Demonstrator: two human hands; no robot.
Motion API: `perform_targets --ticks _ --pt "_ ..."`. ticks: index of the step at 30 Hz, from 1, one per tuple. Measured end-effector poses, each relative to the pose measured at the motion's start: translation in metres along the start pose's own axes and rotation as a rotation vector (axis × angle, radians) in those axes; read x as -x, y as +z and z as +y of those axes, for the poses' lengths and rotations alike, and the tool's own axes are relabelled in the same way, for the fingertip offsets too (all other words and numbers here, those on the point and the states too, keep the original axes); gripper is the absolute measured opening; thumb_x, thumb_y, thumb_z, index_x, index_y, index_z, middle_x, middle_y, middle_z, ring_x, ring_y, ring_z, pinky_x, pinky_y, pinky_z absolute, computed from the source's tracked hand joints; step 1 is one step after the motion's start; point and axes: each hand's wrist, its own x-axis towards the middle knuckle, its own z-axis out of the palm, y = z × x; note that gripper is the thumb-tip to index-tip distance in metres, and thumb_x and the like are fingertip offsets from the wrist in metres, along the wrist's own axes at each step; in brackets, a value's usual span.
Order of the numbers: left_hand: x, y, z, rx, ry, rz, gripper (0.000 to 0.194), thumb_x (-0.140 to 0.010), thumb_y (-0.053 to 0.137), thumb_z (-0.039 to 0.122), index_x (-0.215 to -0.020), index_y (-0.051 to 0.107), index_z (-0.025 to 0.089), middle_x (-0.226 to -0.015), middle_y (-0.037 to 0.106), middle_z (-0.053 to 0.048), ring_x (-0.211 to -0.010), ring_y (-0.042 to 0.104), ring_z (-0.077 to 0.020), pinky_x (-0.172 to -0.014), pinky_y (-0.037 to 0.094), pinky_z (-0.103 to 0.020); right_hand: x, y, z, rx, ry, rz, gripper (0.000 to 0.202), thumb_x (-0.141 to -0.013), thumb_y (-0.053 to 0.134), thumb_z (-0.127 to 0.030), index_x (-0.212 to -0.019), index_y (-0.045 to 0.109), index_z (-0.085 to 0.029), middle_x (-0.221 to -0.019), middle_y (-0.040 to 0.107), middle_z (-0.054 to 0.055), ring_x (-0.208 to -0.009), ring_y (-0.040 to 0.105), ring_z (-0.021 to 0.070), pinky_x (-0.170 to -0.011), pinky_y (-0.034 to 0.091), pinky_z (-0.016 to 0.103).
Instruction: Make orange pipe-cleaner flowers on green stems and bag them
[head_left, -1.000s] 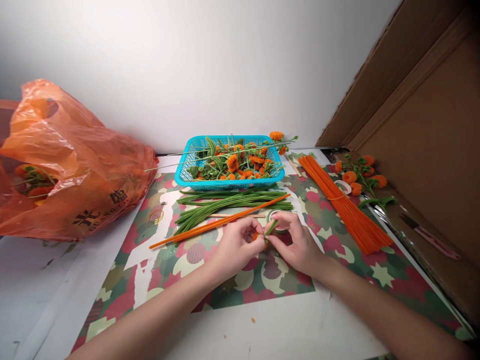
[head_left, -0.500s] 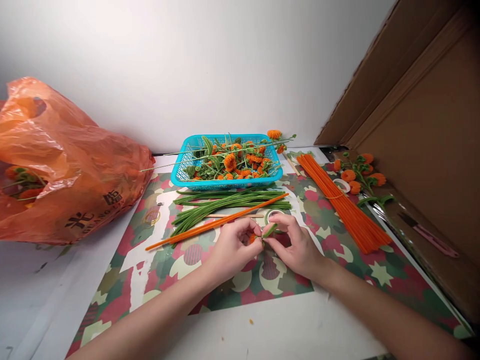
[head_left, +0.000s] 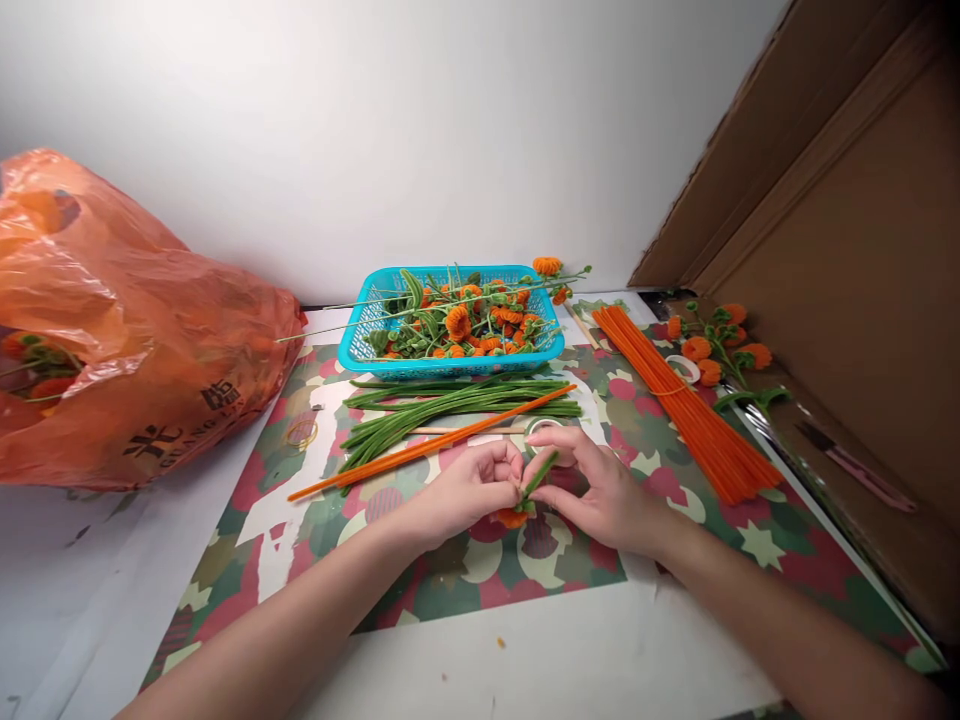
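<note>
In front of me my left hand [head_left: 466,497] is closed, its thumb and fingertips pinching a small orange chenille flower [head_left: 512,518] at its green base. A short green pipe cleaner [head_left: 541,474] rises from that base. My right hand [head_left: 606,492] has its thumb and fingers curled around the green piece; the exact contact is partly hidden. Just beyond both hands lie a few long orange pipe cleaners [head_left: 360,474] and a bundle of green pipe cleaners [head_left: 390,425].
A blue basket [head_left: 450,368] full of orange flowers stands at the back. An orange plastic bag [head_left: 187,350] is at left. To the right lie a tied orange pipe cleaner bundle [head_left: 682,405], finished flowers [head_left: 697,348], a pink-handled cutter [head_left: 855,468] and a cardboard panel [head_left: 847,220].
The orange flower has turned downward and shows more below my fingers. The green pipe cleaner now points more steeply up. Both hands stay in nearly the same place.
</note>
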Motion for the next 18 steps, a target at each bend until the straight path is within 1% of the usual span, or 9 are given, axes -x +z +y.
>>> perform_targets --ticks 2,4,6,8,10,12,13,15,18 --pt "0.001 -0.002 0.000 -0.004 -0.028 0.014 0.014 -0.068 0.061 0.021 -0.073 0.048 0.017 -0.064 0.042 0.005 -0.054 0.035 -0.0061 -0.049 0.027 -0.018 0.001 0.003 0.002 0.021 -0.051 0.051 0.047 -0.084 0.057 -0.009 -0.123 0.040 -0.030 -0.091 0.065 0.001 -0.087 0.067 0.0165 -0.079 0.057 0.033" --pt "0.003 -0.002 0.000 -0.017 0.006 0.051 0.016 -0.074 0.061 0.028 -0.080 0.051 0.018 -0.071 0.046 0.003 -0.057 0.041 -0.0073 -0.051 0.032 -0.019 0.003 0.007 0.005 0.034 -0.079 0.142 0.045 -0.083 0.056 -0.009 -0.120 0.040 -0.029 -0.097 0.063 0.003 -0.088 0.067 0.0165 -0.076 0.058 0.032" --pt "0.005 -0.001 0.000 -0.074 0.123 0.115 0.022 -0.077 0.063 0.032 -0.090 0.050 0.020 -0.085 0.053 0.000 -0.066 0.049 -0.0095 -0.056 0.039 -0.020 0.003 0.010 0.008 0.047 -0.058 0.240 0.044 -0.082 0.056 -0.008 -0.118 0.040 -0.028 -0.099 0.062 0.003 -0.087 0.067 0.0162 -0.073 0.058 0.030" --pt "0.008 0.001 -0.002 -0.243 0.276 0.203 0.028 -0.075 0.068 0.030 -0.095 0.050 0.022 -0.097 0.056 -0.002 -0.079 0.055 -0.0129 -0.065 0.045 -0.023 0.003 0.013 0.009 0.054 -0.015 0.313 0.044 -0.082 0.057 -0.008 -0.117 0.040 -0.028 -0.096 0.061 0.003 -0.084 0.067 0.0157 -0.070 0.058 0.029" --pt "0.009 0.004 -0.004 -0.476 0.413 0.296 0.029 -0.071 0.072 0.027 -0.093 0.053 0.021 -0.101 0.058 -0.004 -0.088 0.057 -0.0165 -0.072 0.047 -0.026 0.003 0.015 0.009 0.059 0.014 0.356 0.042 -0.082 0.057 -0.009 -0.116 0.041 -0.027 -0.092 0.061 0.002 -0.081 0.067 0.0155 -0.067 0.058 0.028" --pt "0.010 0.005 -0.007 -0.640 0.489 0.361 0.025 -0.071 0.072 0.024 -0.090 0.057 0.021 -0.096 0.062 -0.005 -0.090 0.059 -0.0186 -0.075 0.049 -0.028 0.002 0.017 0.007 0.058 0.037 0.379 0.040 -0.081 0.056 -0.009 -0.113 0.041 -0.027 -0.091 0.062 0.002 -0.080 0.066 0.0156 -0.066 0.057 0.027" --pt "0.010 0.006 -0.008 -0.666 0.502 0.386 0.023 -0.072 0.072 0.023 -0.090 0.059 0.021 -0.095 0.064 -0.005 -0.089 0.060 -0.0188 -0.076 0.049 -0.028 0.001 0.017 0.007 0.054 0.051 0.388 0.039 -0.081 0.056 -0.009 -0.112 0.041 -0.026 -0.090 0.062 0.002 -0.080 0.066 0.0158 -0.066 0.057 0.027" --pt "0.009 0.005 -0.010 -0.622 0.487 0.407 0.022 -0.074 0.070 0.023 -0.095 0.062 0.020 -0.095 0.066 -0.005 -0.086 0.062 -0.0182 -0.076 0.051 -0.029 0.001 0.018 0.006 0.043 0.075 0.403 0.038 -0.081 0.057 -0.010 -0.111 0.041 -0.026 -0.089 0.063 0.001 -0.080 0.066 0.0161 -0.066 0.056 0.028" --pt "0.007 0.005 -0.010 -0.430 0.374 0.356 0.027 -0.072 0.073 0.026 -0.098 0.066 0.018 -0.091 0.069 -0.005 -0.080 0.064 -0.0180 -0.074 0.053 -0.029 0.001 0.019 0.007 0.031 0.087 0.433 0.040 -0.081 0.058 -0.011 -0.112 0.040 -0.027 -0.088 0.065 0.001 -0.079 0.065 0.0160 -0.069 0.054 0.029"
